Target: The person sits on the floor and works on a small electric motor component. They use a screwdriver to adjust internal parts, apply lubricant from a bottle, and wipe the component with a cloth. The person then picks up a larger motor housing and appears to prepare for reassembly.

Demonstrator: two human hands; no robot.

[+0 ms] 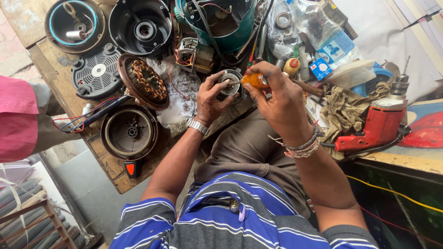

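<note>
We record both hands at the centre of the frame, above the lap: the left hand (210,97), a metal watch on its wrist, is curled closed around a small round metal motor part (229,79), and the right hand (272,99) is closed in a grip on an orange-handled screwdriver (255,80) whose shaft meets that part. Containers: at top centre a teal housing (230,27) holds black cables and wiring; left of it one black bowl-shaped shell (140,25) shows only a central hub; at the upper left one round casing with a blue ring (74,23) holds a small metal cylinder; at the lower left of the bench one dark ring-shaped cover (129,133) has a small hub inside. Counted: one copper-wound stator (144,82), one grey vented disc (97,71), one red electric drill (380,124) at the right edge, one crumpled olive rag (344,108) touching it, one clear plastic bottle (323,32) lying at the upper right. A pink sleeve (16,117) of another person enters at the left edge
</note>
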